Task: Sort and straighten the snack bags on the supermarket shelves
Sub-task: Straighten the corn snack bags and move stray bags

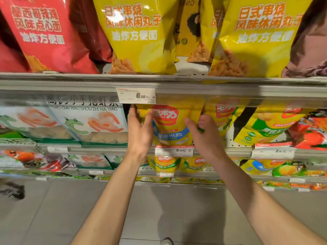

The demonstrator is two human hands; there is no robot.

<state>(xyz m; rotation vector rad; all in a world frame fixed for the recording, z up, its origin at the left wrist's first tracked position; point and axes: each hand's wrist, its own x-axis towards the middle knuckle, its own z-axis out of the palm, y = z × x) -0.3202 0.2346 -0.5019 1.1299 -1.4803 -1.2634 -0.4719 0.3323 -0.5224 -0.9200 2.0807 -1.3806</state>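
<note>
A yellow corn snack bag [170,124] with a red logo and a blue band stands upright on the middle shelf, under the price tag. My left hand [140,129] grips its left edge, thumb on the front and fingers behind. My right hand [203,133] holds its right edge, thumb on the front, fingers curled behind between it and the neighbouring yellow bag [223,117]. The tops of both bags are hidden by the shelf rail above.
White shrimp-stick bags [92,124] fill the middle shelf to the left. Yellow-green corn bags [265,128] and an orange bag [311,133] lean at the right. Large red [46,32] and yellow bags [141,36] stand on the upper shelf. Lower shelves hold more bags above grey floor.
</note>
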